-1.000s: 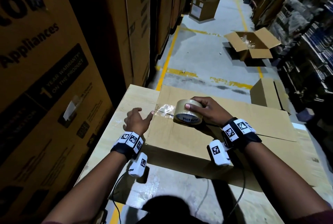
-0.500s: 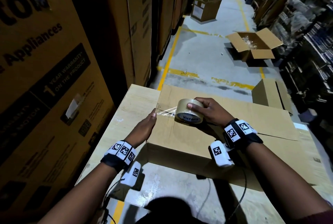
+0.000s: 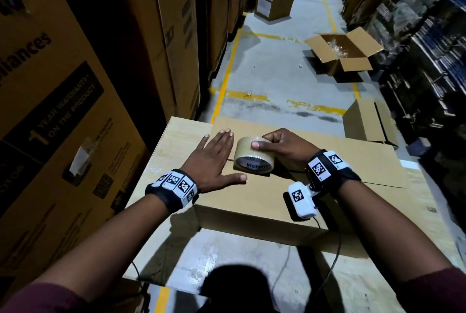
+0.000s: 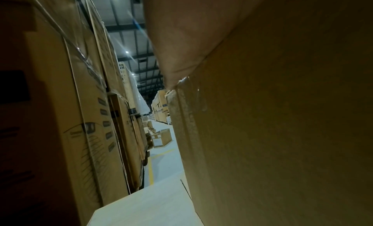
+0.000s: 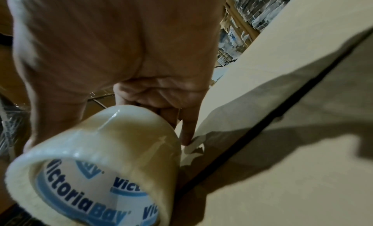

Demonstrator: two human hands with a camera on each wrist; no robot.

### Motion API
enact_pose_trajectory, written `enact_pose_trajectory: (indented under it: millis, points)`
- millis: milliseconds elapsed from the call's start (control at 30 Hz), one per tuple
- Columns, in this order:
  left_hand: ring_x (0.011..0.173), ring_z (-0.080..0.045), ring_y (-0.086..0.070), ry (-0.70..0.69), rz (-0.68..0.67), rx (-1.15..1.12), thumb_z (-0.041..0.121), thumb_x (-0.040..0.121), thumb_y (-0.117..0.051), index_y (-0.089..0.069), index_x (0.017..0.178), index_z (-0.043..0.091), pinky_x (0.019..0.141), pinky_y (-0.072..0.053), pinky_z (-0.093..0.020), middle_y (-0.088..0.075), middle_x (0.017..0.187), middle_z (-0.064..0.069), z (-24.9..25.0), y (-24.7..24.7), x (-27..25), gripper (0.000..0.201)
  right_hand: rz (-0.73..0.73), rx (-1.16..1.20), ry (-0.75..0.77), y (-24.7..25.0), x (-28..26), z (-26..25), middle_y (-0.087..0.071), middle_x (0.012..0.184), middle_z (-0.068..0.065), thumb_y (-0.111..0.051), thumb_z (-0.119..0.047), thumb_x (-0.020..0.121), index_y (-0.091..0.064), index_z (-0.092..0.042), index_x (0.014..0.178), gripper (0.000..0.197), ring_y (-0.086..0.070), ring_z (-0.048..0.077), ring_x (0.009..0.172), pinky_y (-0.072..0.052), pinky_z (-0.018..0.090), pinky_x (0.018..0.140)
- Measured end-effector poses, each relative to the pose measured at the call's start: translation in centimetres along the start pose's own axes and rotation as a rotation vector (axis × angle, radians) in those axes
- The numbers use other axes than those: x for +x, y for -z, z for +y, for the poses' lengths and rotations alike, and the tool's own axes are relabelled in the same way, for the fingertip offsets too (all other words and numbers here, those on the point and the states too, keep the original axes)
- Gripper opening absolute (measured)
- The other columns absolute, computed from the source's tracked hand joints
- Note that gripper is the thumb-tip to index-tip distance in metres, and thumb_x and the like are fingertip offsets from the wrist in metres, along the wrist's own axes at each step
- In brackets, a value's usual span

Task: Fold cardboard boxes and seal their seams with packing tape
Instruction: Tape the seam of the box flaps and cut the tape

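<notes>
Left hand [image 3: 214, 159] is laid flat, fingers straight, on the cardboard box [image 3: 264, 196] near its left edge, probably pinning the tape end, while the right hand [image 3: 285, 146] is wrapped round the tape roll [image 3: 253, 159] sitting on the box top just beside it. The box lies on the bench [image 3: 181, 136] toward its far left corner. Loads of bare box top to the right for the pull, but stacked cartons [image 3: 75, 111] crowd the left side.

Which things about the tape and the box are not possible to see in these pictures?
- Head view: the tape under the left hand; the palm covers it.
- Right wrist view: the free end of the tape roll, behind the roll and the right hand.
- Left wrist view: the cardboard box top, cut off by the edge.
</notes>
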State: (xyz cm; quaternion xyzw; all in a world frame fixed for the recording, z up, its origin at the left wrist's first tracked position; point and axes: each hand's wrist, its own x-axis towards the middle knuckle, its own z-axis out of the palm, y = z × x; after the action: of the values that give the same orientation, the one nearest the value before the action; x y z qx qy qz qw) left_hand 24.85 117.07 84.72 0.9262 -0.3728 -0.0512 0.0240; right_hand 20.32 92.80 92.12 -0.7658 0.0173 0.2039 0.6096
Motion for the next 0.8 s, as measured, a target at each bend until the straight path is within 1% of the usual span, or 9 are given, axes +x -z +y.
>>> enact_pose_trajectory:
  millis: [100, 200, 300, 367, 433, 533, 600, 733, 800]
  points:
    - [0.154, -0.015, 0.013, 0.015, -0.019, 0.027, 0.097, 0.075, -0.005, 0.006, 0.159, 0.009, 0.125, -0.003, -0.046, 0.011, 0.168, -0.005, 0.1, 0.2, 0.1, 0.123, 0.052, -0.196, 0.02, 3.4, -1.7, -0.2, -0.042, 0.063, 0.011, -0.079, -0.052, 0.081, -0.051, 0.005, 0.067, 0.065, -0.039, 0.019, 0.056, -0.031, 0.028, 0.054]
    - [0.154, -0.015, 0.013, 0.02, -0.035, 0.035, 0.097, 0.075, -0.005, 0.006, 0.159, 0.01, 0.125, -0.003, -0.047, 0.012, 0.168, -0.005, 0.2, 0.2, 0.3, 0.122, 0.074, -0.255, -0.003, 7.0, -3.9, 0.9, -0.036, 0.058, 0.008, -0.078, -0.054, 0.083, -0.049, -0.008, 0.061, 0.058, -0.033, 0.018, 0.053, -0.026, 0.029, 0.054]
    - [0.153, -0.014, 0.016, 0.019, -0.046, 0.052, 0.097, 0.075, -0.005, 0.008, 0.159, 0.011, 0.125, 0.0, -0.048, 0.014, 0.167, -0.004, 0.4, 0.5, 0.4, 0.122, 0.109, -0.218, -0.015, 7.9, -5.1, 1.6, -0.037, 0.056, 0.009, -0.076, -0.046, 0.085, -0.05, -0.005, 0.061, 0.054, -0.034, 0.016, 0.049, -0.027, 0.023, 0.051]
    - [0.152, -0.013, 0.019, 0.037, -0.066, 0.058, 0.097, 0.074, -0.004, 0.009, 0.159, 0.011, 0.124, 0.004, -0.05, 0.017, 0.167, -0.004, 0.6, 0.8, 0.3, 0.122, 0.139, -0.218, 0.0, 7.6, -5.3, 1.8, -0.036, 0.056, 0.008, -0.075, -0.049, 0.082, -0.048, -0.004, 0.061, 0.057, -0.034, 0.015, 0.048, -0.028, 0.022, 0.05]
    - [0.152, -0.015, 0.02, 0.041, -0.076, 0.063, 0.097, 0.075, -0.004, 0.01, 0.159, 0.011, 0.122, 0.008, -0.053, 0.019, 0.165, -0.003, 1.1, 1.0, 0.9, 0.121, 0.165, -0.211, -0.017, 7.2, -5.3, 2.3, -0.04, 0.059, 0.01, -0.077, -0.061, 0.076, -0.048, 0.002, 0.064, 0.07, -0.038, 0.018, 0.052, -0.03, 0.023, 0.051]
    - [0.153, -0.018, 0.019, -0.094, -0.056, 0.093, 0.095, 0.077, -0.003, 0.01, 0.159, 0.011, 0.123, 0.007, -0.052, 0.018, 0.166, -0.007, 2.2, 0.8, 2.9, 0.117, 0.15, -0.147, -0.066, 6.8, -5.3, 3.1, -0.045, 0.069, 0.017, -0.08, -0.071, 0.069, -0.05, 0.017, 0.077, 0.093, -0.041, 0.024, 0.062, -0.032, 0.028, 0.055]
    - [0.153, -0.017, 0.018, -0.164, -0.065, 0.102, 0.092, 0.079, 0.002, 0.012, 0.159, 0.012, 0.124, 0.004, -0.049, 0.017, 0.166, -0.007, 2.5, 0.6, 4.0, 0.113, 0.144, -0.104, -0.074, 6.5, -5.2, 3.1, -0.044, 0.068, 0.018, -0.082, -0.067, 0.07, -0.049, 0.018, 0.077, 0.091, -0.039, 0.025, 0.06, -0.03, 0.029, 0.055]
    - [0.154, -0.017, 0.014, -0.175, -0.061, 0.108, 0.088, 0.08, 0.006, 0.01, 0.159, 0.014, 0.125, 0.0, -0.045, 0.014, 0.167, -0.005, 2.6, 0.3, 4.2, 0.108, 0.146, -0.032, -0.05, 6.9, -5.1, 2.9, -0.048, 0.069, 0.018, -0.076, -0.045, 0.085, -0.054, 0.023, 0.08, 0.071, -0.042, 0.02, 0.052, -0.035, 0.022, 0.049]
    - [0.154, -0.016, 0.014, -0.169, -0.055, 0.105, 0.087, 0.081, 0.007, 0.01, 0.159, 0.015, 0.125, 0.0, -0.045, 0.015, 0.167, -0.004, 2.5, 0.4, 4.2, 0.106, 0.127, -0.045, -0.035, 7.9, -5.5, 2.8, -0.046, 0.069, 0.018, -0.077, -0.049, 0.084, -0.053, 0.02, 0.077, 0.073, -0.039, 0.022, 0.056, -0.034, 0.023, 0.05]
